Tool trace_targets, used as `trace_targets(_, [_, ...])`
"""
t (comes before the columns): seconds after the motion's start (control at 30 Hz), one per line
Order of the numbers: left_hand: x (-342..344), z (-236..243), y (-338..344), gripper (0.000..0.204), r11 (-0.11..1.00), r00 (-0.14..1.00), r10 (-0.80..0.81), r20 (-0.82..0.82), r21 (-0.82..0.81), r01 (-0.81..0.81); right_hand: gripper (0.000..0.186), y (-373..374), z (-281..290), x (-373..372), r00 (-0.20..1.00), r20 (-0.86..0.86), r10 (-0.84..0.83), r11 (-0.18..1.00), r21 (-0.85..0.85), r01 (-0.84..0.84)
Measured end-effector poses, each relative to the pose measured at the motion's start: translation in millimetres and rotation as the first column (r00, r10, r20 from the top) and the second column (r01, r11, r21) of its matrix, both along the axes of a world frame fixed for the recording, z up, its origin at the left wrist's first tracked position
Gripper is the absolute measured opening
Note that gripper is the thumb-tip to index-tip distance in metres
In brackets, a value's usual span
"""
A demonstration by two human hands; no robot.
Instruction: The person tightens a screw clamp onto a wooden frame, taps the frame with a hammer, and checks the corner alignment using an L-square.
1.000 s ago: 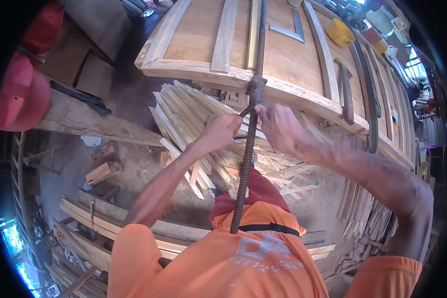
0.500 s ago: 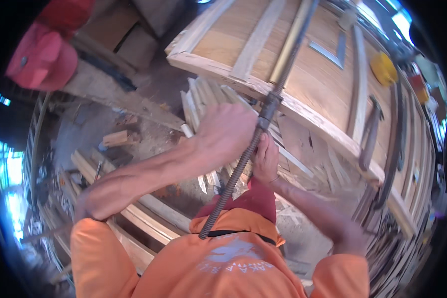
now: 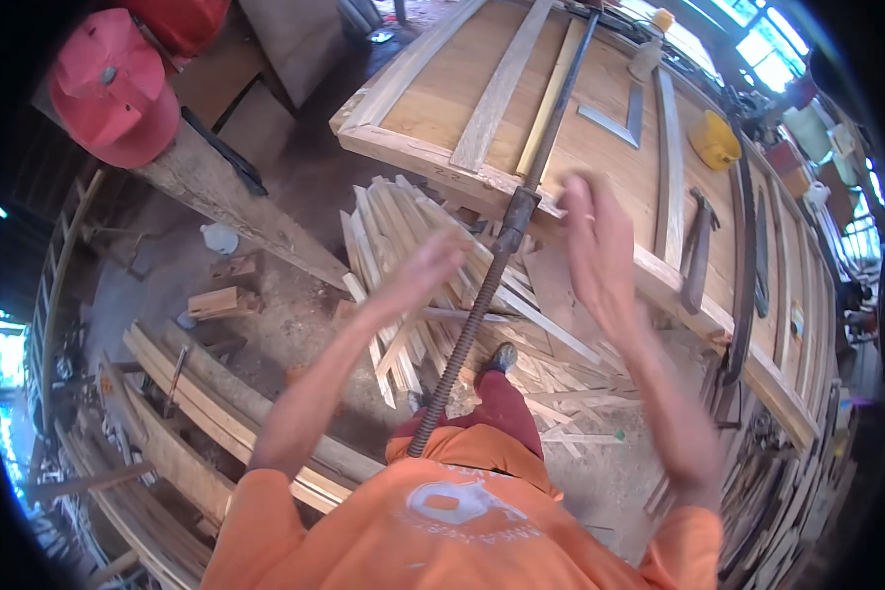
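A long threaded metal clamp bar (image 3: 472, 334) with a sleeve fitting (image 3: 514, 222) runs from my waist over the edge of a wooden framed panel (image 3: 408, 149). My right hand (image 3: 595, 236) is just right of the fitting, fingers stretched out, nothing seen in them. My left hand (image 3: 428, 265) is left of the bar, off it, its fingers smeared by motion. On the panel are pale wooden battens (image 3: 501, 79), a metal square (image 3: 629, 138) and a hammer (image 3: 696, 251).
Pale offcut strips (image 3: 383, 256) lie under the panel around my foot (image 3: 500, 364). A red cap (image 3: 113, 88) rests on a beam at upper left, long boards (image 3: 197, 403) lie at lower left, and a yellow container (image 3: 713, 143) and plastic bottle (image 3: 647, 54) stand on the panel.
Both hands have left the clamp bar and moved apart, the right one rising toward the panel's edge, the left one to the bar's left. The view has also shifted.
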State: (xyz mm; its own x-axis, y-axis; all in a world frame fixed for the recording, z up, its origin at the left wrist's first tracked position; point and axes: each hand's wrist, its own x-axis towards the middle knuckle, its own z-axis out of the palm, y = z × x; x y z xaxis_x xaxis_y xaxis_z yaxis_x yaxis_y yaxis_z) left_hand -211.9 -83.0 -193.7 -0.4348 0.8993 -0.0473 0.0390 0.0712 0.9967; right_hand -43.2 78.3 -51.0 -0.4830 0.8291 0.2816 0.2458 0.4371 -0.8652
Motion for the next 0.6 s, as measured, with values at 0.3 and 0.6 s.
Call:
trace_targets(0.3, [42.7, -75.1, 32.1, 0.025, 0.950, 0.715, -0.290, 0.636, 0.100, 0.296, 0.026, -66.3, 6.3, -106.7, -0.216, 0.972, -0.091, 0.742, -0.078, -0.666])
trace_targets(0.6, [43.5, -73.1, 26.6, 0.022, 0.946, 0.495, -0.321, 0.808, 0.252, 0.204, 0.019, -18.6, -32.0, -144.0, -0.589, 0.808, -0.010, 0.833, -0.319, -0.452])
